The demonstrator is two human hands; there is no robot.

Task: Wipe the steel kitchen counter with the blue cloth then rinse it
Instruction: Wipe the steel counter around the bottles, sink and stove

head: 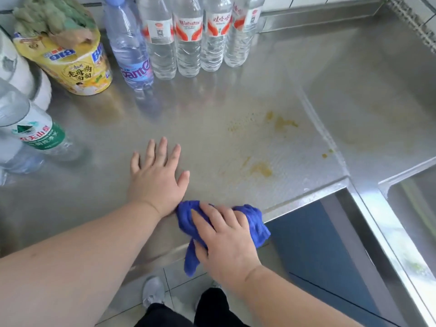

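The steel counter (212,109) fills the head view, with yellowish stains (282,122) right of centre and more stains (262,168) nearer its front edge. My right hand (224,241) presses on the bunched blue cloth (256,220) at the counter's front edge; one end of the cloth hangs over the edge. My left hand (157,178) lies flat on the steel with fingers spread, just left of the cloth and touching it at the wrist.
Several clear water bottles (188,41) stand in a row at the back. A yellow noodle cup (70,60) and another bottle (30,128) sit at the left. A second steel surface (368,95) adjoins on the right, with a sink basin (415,208) at the right edge.
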